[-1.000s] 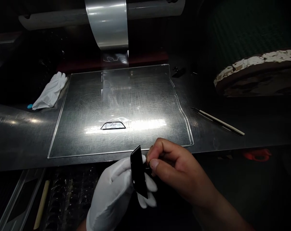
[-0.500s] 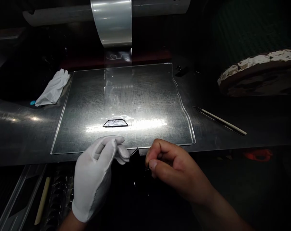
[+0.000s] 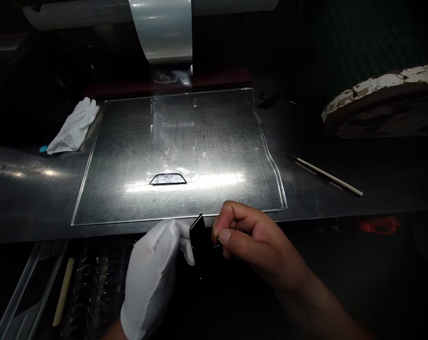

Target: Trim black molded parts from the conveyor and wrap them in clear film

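Observation:
My left hand, in a white glove, has its fingers drawn together at the left edge of a glossy black plate. The plate stands tilted between my hands, just in front of the bench edge. My bare right hand is closed, thumb against curled forefinger, on a small dark piece beside the plate. Darkness hides how that piece and the plate join. Beyond my hands, a trapezoid piece with a black rim lies on the clear scratched sheet.
A wide film strip hangs from a roller at the back. A white glove lies left of the sheet. To the right are a thin pale-handled tool and a large round object with a flaking rim. Below left sits a clear tray.
My left hand has moved down and right, and its fingers now meet the plate's edge. The right hand keeps nearly the same place and grip. The view has shifted slightly.

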Demonstrator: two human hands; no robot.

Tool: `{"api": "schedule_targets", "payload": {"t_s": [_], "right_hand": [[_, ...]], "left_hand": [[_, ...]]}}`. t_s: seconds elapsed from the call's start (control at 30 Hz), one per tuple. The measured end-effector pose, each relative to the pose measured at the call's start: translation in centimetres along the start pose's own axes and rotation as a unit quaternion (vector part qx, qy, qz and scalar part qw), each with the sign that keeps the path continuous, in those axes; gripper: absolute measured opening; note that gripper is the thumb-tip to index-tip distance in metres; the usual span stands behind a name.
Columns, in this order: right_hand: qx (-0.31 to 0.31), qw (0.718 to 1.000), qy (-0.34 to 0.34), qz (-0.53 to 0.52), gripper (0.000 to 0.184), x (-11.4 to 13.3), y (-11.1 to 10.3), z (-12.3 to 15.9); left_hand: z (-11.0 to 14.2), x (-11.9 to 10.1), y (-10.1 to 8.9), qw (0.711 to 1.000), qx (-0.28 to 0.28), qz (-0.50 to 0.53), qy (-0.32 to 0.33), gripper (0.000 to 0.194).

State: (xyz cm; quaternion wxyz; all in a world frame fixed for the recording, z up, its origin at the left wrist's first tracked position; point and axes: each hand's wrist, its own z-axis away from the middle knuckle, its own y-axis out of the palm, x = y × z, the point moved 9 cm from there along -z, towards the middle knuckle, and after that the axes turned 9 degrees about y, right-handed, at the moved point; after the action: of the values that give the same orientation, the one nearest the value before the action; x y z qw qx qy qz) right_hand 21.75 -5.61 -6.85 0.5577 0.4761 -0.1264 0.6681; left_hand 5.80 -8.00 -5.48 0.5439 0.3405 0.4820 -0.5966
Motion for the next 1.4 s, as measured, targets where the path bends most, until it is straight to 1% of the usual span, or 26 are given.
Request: {"api": "schedule_targets", "payload": {"t_s": [0.1, 0.17, 0.2, 0.23, 0.3, 0.37, 0.43, 0.5, 0.57, 0.63, 0.67, 0.7, 0.73, 0.77, 0.8, 0.83, 0.87, 0.9, 0.97, 1.03, 1.13, 1.17, 1.2, 1.27, 1.33, 1.4], "right_hand": [[-0.010, 1.000, -0.001, 0.006, 0.015, 0.0, 0.1, 0.0], [-0.018, 1.000, 0.004, 0.014, 0.015, -0.1, 0.2, 0.0], [-0.020, 1.000, 0.007, 0.019, 0.015, -0.3, 0.2, 0.0], [-0.021, 0.999, 0.011, 0.024, 0.015, -0.4, 0.3, 0.0], [-0.023, 0.999, 0.013, 0.031, 0.013, -0.6, 0.3, 0.0], [-0.023, 0.999, 0.006, 0.035, 0.012, -0.5, 0.3, 0.0], [-0.020, 0.999, -0.002, 0.032, 0.012, -0.4, 0.2, 0.0], [-0.017, 0.999, -0.007, 0.026, 0.013, -0.3, 0.2, -0.1], [-0.015, 1.000, -0.009, 0.024, 0.012, -0.4, 0.1, 0.0], [-0.034, 0.998, -0.030, 0.044, 0.012, -0.2, -0.1, 0.1], [-0.055, 0.994, -0.062, 0.076, 0.009, 0.3, -0.4, 0.3], [-0.078, 0.982, -0.119, 0.120, 0.005, 1.2, -0.6, 0.7], [-0.096, 0.961, -0.195, 0.172, 0.002, 2.4, -0.5, 1.3], [-0.105, 0.928, -0.277, 0.225, 0.010, 3.4, -0.1, 2.2], [-0.103, 0.889, -0.353, 0.273, 0.017, 4.2, 0.6, 3.1], [-0.089, 0.853, -0.410, 0.311, 0.023, 4.5, 1.3, 3.8], [-0.069, 0.825, -0.446, 0.340, 0.026, 4.6, 1.9, 4.3], [-0.051, 0.809, -0.461, 0.362, 0.028, 4.4, 2.3, 4.4], [-0.023, 0.798, -0.464, 0.385, 0.027, 3.9, 2.7, 4.4], [-0.008, 0.802, -0.461, 0.380, 0.027, 3.7, 2.7, 4.4], [0.004, 0.816, -0.453, 0.358, 0.031, 3.6, 2.8, 4.7], [0.011, 0.829, -0.440, 0.346, 0.033, 3.4, 2.7, 4.7], [0.019, 0.848, -0.419, 0.324, 0.035, 3.2, 2.6, 4.6], [0.015, 0.904, -0.347, 0.251, 0.040, 2.7, 1.8, 3.7], [0.003, 0.953, -0.243, 0.181, 0.033, 1.6, 0.9, 2.4], [0.012, 0.979, -0.136, 0.152, 0.022, 0.2, 0.8, 1.2]], "left_hand": [[0.6, 0.4, 1.5, 0.998, 0.055, 0.012, -0.008, 0.021], [0.8, 0.2, 1.9, 0.998, 0.069, -0.007, 0.000, 0.033], [0.7, 0.1, 1.8, 0.998, 0.060, -0.023, 0.006, 0.038], [0.5, -0.2, 1.4, 0.998, 0.038, -0.042, 0.011, 0.037], [0.1, -0.7, -0.2, 0.998, -0.031, -0.062, 0.012, 0.027], [-0.1, -0.8, -1.6, 0.995, -0.089, -0.041, 0.003, 0.024], [-0.3, -0.6, -2.3, 0.994, -0.109, -0.007, -0.003, 0.024], [-0.3, 0.0, -2.3, 0.995, -0.094, 0.025, 0.002, 0.028], [-0.1, 0.9, -1.8, 0.997, -0.062, 0.054, -0.002, 0.036], [0.5, 2.4, -0.8, 0.995, -0.018, 0.094, -0.033, 0.045], [0.8, 3.2, -0.1, 0.991, 0.013, 0.118, -0.059, 0.049], [1.3, 3.9, 0.8, 0.984, 0.048, 0.147, -0.086, 0.054], [1.7, 4.5, 1.8, 0.972, 0.089, 0.186, -0.113, 0.061], [2.2, 4.8, 2.9, 0.954, 0.130, 0.235, -0.131, 0.069], [2.6, 4.7, 3.7, 0.933, 0.163, 0.289, -0.137, 0.075], [2.9, 4.3, 4.3, 0.911, 0.186, 0.345, -0.129, 0.077], [2.9, 3.9, 4.6, 0.890, 0.198, 0.396, -0.109, 0.075], [2.9, 3.3, 4.7, 0.871, 0.206, 0.438, -0.081, 0.069], [2.9, 2.7, 4.7, 0.846, 0.216, 0.487, -0.029, 0.051], [3.0, 2.7, 4.8, 0.832, 0.228, 0.506, -0.003, 0.041], [3.0, 3.4, 5.0, 0.834, 0.222, 0.506, 0.009, 0.039], [2.9, 3.6, 5.0, 0.834, 0.216, 0.507, 0.014, 0.039], [2.9, 3.7, 5.0, 0.834, 0.211, 0.509, 0.020, 0.038], [3.0, 4.0, 5.0, 0.836, 0.203, 0.508, 0.027, 0.038], [3.1, 4.2, 5.0, 0.844, 0.199, 0.498, 0.029, 0.039], [3.2, 4.4, 5.0, 0.850, 0.199, 0.487, 0.024, 0.040]]}}
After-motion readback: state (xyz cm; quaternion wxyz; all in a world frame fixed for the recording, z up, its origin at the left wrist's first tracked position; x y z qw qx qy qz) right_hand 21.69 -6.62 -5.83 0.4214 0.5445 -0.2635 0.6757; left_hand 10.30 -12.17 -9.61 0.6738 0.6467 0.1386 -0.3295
